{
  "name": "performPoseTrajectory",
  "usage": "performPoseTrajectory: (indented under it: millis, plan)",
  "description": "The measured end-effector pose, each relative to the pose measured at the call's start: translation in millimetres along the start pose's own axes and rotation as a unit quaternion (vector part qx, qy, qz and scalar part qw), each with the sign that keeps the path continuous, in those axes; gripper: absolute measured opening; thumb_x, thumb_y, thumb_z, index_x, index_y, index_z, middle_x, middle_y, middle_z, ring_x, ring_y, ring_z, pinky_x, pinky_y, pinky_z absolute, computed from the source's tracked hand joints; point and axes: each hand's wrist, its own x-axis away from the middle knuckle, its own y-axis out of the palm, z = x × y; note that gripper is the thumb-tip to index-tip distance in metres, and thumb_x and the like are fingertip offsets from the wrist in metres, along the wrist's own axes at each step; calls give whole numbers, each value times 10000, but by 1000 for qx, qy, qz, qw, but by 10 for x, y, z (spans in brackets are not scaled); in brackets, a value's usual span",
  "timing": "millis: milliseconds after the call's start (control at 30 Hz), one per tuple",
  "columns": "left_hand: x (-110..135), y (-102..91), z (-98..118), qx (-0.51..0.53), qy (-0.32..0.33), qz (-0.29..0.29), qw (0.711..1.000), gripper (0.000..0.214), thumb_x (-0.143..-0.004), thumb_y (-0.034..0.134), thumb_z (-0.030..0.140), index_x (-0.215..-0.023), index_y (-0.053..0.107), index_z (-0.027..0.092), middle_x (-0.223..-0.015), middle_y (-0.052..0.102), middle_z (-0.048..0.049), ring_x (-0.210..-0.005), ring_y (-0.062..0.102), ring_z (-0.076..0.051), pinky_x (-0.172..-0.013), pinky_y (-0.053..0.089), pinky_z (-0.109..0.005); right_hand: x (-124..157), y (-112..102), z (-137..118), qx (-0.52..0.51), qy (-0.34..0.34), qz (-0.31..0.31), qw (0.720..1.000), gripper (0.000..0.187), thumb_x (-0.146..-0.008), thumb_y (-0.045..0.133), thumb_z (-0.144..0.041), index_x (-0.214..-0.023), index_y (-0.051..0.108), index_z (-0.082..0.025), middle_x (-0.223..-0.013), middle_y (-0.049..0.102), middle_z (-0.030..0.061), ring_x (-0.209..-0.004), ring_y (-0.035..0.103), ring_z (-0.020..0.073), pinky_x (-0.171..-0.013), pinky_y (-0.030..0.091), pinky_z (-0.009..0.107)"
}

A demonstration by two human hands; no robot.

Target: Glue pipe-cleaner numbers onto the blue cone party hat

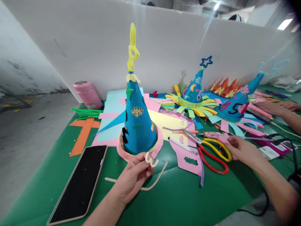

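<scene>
My left hand (137,172) pinches a short cream pipe cleaner (150,160) bent into a wavy curl. A longer cream pipe cleaner (156,182) lies on the table, passing under that hand. Just behind stands a blue paper cone hat (141,125) with a pink brim, stuck-on shapes and a twisted yellow pipe-cleaner topper (133,53). On the right, my right hand (240,149) grips a pink hot glue gun (215,135), its nozzle pointing left; the fingers partly hide the handle. Scissors (211,153) with red and yellow handles lie open beside it.
A phone (80,185) lies at front left, near a pink bottle (88,94) and green pipe cleaners (87,113). Two other decorated hats (192,91) stand at back right among paper strips. Another person's hands (270,108) rest at far right. A black cable (265,201) hangs near my right arm.
</scene>
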Motion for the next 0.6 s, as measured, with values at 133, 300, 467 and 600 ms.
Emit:
performPoseTrajectory:
  millis: [133, 300, 467, 600]
  plan:
    - [2, -2, -12, -1, 7, -6, 1000, 134, -783, 508, 127, -657, 553, 130, -654, 451, 1, -562, 359, -73, -523, 283, -212, -59, -64, 40, -8, 24, -111, 993, 300, -688, 511, -456, -743, 579, -169, -652, 668, 61, -560, 621, 202, -488, 452, 250]
    - [-7, -5, -27, 0, 11, -12, 1000, 129, -783, 504, 116, -661, 545, 128, -657, 453, 2, -566, 357, -74, -526, 284, -214, -66, -152, 44, -21, 15, -179, 984, 371, -724, 463, -507, -801, 595, -170, -698, 675, 56, -652, 617, 216, -528, 432, 241]
    - [-2, 4, -36, -1, 6, -10, 1000, 130, -780, 512, 125, -654, 543, 127, -655, 456, 2, -563, 355, -76, -528, 288, -220, 25, -181, 47, -35, 12, -166, 985, 395, -772, 409, -502, -927, 554, -169, -785, 673, 85, -703, 624, 226, -559, 432, 254]
    - [2, 11, -33, -7, 1, -7, 1000, 130, -777, 518, 136, -649, 539, 128, -650, 454, 3, -556, 355, -76, -522, 282, -222, 63, -138, 28, -43, 3, -86, 995, 354, -760, 456, -470, -887, 570, -160, -777, 668, 104, -648, 632, 216, -532, 443, 257]
